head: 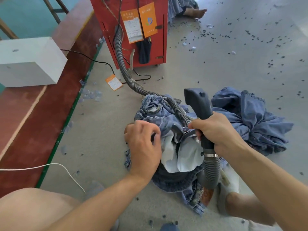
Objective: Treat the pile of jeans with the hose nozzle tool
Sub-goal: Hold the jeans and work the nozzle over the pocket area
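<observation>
A pile of blue jeans (160, 114) lies on the grey floor in front of me, one pair turned open with its white pocket lining (183, 157) showing. My right hand (218, 132) grips the dark grey hose nozzle tool (198, 104) by its handle, the flat head raised above the pile. Its ribbed grey hose (123, 67) loops over the jeans back to a red machine (131, 30). My left hand (143, 142) pinches the denim at the left edge of the open pair, fingers curled.
A second heap of jeans (250, 117) lies to the right. A white box (30, 62) sits on a red platform (33, 124) at left. A black cable, an orange tag (113, 82) and dark scraps litter the floor. Someone's bare foot (196, 12) shows at the top.
</observation>
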Demonstrator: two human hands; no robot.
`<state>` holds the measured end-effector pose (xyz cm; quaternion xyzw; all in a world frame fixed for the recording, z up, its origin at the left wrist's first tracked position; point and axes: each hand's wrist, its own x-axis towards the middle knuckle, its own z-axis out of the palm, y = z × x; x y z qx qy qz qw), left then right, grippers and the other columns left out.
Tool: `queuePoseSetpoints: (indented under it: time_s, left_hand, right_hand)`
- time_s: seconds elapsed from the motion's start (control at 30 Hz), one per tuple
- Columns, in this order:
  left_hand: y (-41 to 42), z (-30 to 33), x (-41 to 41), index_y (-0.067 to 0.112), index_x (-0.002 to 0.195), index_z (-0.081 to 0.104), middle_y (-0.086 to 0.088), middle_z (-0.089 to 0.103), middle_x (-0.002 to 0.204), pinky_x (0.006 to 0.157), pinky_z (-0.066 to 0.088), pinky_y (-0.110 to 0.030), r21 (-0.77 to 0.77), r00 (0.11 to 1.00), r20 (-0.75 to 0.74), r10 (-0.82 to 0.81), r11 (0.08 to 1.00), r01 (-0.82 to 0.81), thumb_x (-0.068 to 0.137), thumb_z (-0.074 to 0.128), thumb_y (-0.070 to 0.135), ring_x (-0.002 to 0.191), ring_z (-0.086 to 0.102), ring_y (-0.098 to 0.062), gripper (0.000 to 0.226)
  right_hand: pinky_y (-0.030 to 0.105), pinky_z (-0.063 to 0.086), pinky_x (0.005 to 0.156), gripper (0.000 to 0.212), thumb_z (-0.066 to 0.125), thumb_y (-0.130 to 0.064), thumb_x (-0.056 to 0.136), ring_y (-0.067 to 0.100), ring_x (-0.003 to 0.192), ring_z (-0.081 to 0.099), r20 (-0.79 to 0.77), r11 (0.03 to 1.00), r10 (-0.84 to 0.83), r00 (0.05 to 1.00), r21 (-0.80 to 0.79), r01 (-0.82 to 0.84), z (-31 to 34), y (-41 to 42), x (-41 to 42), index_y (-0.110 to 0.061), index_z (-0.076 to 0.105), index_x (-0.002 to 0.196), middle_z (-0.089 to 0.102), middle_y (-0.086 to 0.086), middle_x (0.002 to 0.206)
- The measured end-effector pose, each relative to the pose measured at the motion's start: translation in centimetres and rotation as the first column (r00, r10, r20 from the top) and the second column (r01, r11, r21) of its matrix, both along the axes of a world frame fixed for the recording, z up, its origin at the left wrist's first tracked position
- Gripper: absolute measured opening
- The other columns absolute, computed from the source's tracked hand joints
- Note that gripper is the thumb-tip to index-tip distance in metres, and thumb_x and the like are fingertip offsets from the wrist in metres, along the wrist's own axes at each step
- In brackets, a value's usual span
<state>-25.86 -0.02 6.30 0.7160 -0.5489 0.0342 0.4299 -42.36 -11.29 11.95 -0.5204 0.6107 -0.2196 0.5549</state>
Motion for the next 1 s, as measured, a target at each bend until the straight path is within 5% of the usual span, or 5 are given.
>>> queuePoseSetpoints:
  time_s: [0.13,0.23,0.43,0.6,1.0]
  left_hand:
    - [1.8,-1.1,-2.3,0.015,0.091,0.052,0.002,0.052,0.092,0.076,0.042,-0.033,0.288,0.928,-0.331,0.173,0.955,-0.075,0.086,0.075,0.009,0.087,0.049,-0.018,0.025]
    - [2.8,-1.7,-2.0,0.009,0.092,0.058,-0.013,0.060,0.082,0.068,0.038,-0.037,0.607,0.335,-0.725,0.601,0.788,-0.100,0.097,0.058,0.039,0.079,0.051,-0.023,0.030]
    - [3.7,-3.2,-2.4,0.001,0.115,0.061,-0.020,0.064,0.115,0.059,0.055,-0.044,0.638,-0.534,-0.587,0.609,0.754,0.158,0.093,0.073,0.047,0.096,0.065,-0.035,0.052]
    - [1.8,-2.6,-2.2,0.009,0.083,0.074,-0.007,0.070,0.070,0.042,0.043,-0.020,0.501,-0.458,-0.682,0.569,0.821,0.274,0.082,0.086,0.012,0.055,0.053,-0.013,0.012]
    - [-0.8,-1.0,-1.3,-0.003,0.139,0.057,-0.027,0.066,0.131,0.098,0.058,-0.045,-0.033,-0.326,-0.942,0.081,0.944,0.329,0.092,0.049,-0.023,0.118,0.068,-0.039,0.052]
  right_hand:
    - [0.020,0.040,0.038,0.016,0.063,-0.005,0.088,0.011,0.036,0.047,-0.010,0.999,0.035,0.999,0.009,-0.035,-0.6,0.0,0.3,0.009,0.068,0.092,0.068,0.003,0.053]
    - [0.021,0.044,0.042,0.012,0.063,-0.011,0.089,0.012,0.043,0.055,-0.071,0.994,0.099,0.992,-0.031,-0.102,-1.5,0.1,0.1,0.001,0.068,0.091,0.077,0.006,0.071]
    - [0.021,0.043,0.041,0.008,0.067,-0.015,0.086,0.013,0.040,0.056,-0.201,0.978,0.197,0.960,-0.027,-0.207,-3.0,1.3,0.0,-0.008,0.067,0.085,0.068,0.000,0.054]
    - [0.020,0.043,0.041,0.005,0.068,-0.013,0.085,0.011,0.039,0.054,-0.211,0.977,0.207,0.955,-0.010,-0.214,-2.7,1.4,0.2,-0.011,0.064,0.088,0.066,-0.005,0.051]
    - [0.018,0.045,0.042,0.038,0.086,-0.057,0.075,0.009,0.044,0.062,-0.288,0.928,0.312,0.906,-0.112,-0.355,-1.9,2.3,-0.4,-0.027,0.064,0.083,0.073,-0.008,0.063]
